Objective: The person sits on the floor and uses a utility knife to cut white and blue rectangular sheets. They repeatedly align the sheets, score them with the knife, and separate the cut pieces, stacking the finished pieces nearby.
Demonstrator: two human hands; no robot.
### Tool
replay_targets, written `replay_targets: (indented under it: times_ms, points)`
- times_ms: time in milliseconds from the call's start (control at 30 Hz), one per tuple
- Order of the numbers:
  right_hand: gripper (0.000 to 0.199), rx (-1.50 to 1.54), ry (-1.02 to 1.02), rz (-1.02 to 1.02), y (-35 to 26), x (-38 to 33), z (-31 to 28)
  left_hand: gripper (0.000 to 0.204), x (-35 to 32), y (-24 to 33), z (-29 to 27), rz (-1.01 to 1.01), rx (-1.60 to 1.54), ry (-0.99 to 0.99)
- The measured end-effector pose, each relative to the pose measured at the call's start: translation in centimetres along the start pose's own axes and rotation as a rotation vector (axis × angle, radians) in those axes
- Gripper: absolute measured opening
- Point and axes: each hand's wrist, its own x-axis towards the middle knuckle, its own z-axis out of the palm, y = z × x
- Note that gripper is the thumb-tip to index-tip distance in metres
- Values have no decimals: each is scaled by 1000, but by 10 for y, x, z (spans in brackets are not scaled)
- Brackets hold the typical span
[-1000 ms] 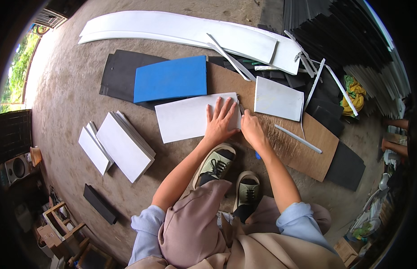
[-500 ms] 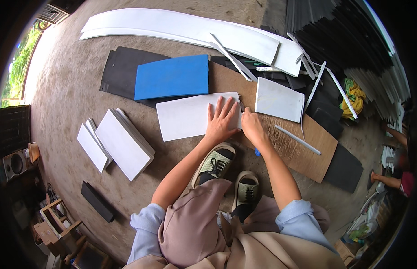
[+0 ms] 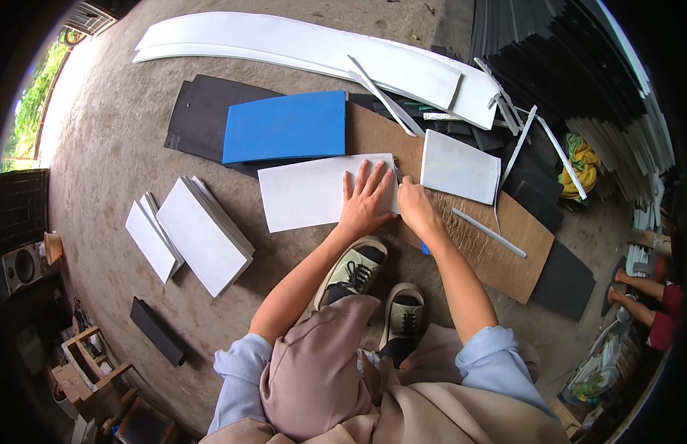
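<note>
My left hand (image 3: 366, 201) lies flat with fingers spread on a white foam sheet (image 3: 299, 194), close to its right end. My right hand (image 3: 417, 207) is closed at that end of the sheet, around what looks like a utility knife. Only a thin dark tip (image 3: 397, 173) above the fingers and a bit of blue (image 3: 425, 249) by the wrist show; the rest is hidden in the fist. A brown board (image 3: 469, 244) lies under the sheet's right end. Just right of my right hand, a smaller white piece (image 3: 460, 166) rests on the board.
A blue sheet (image 3: 284, 127) overlaps a black sheet (image 3: 203, 115) beyond the white one. Long white sheets (image 3: 299, 48) lie farther off. White stacks (image 3: 203, 237) sit left; a white strip (image 3: 490, 233) and offcuts lie right. Another person's legs (image 3: 639, 296) show at far right.
Both my hands stay in nearly the same place on the white foam sheet. At the far right, more of the other person's legs has come into view.
</note>
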Motion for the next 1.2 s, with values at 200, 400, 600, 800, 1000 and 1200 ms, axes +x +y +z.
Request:
replay_targets:
  times_ms: [200,400,600,800,1000,1200]
  points:
    - [27,-40,-4,1,-1,3,0,92,-1,-1,0,4,-7,11]
    - [27,-35,-26,-65,3,11,4,92,0,0,1,4,-9,6]
    - [29,-20,-68,-27,-2,15,0,91,-1,-6,3,21,-21,-5]
    - [29,90,-245,54,9,20,-2,90,1,-3,1,-6,-29,-38]
    - [25,119,-217,71,17,-2,10,91,0,-3,3,-13,-19,-27]
    - [28,24,-103,-50,31,-40,27,92,0,-3,2,-9,-35,-21]
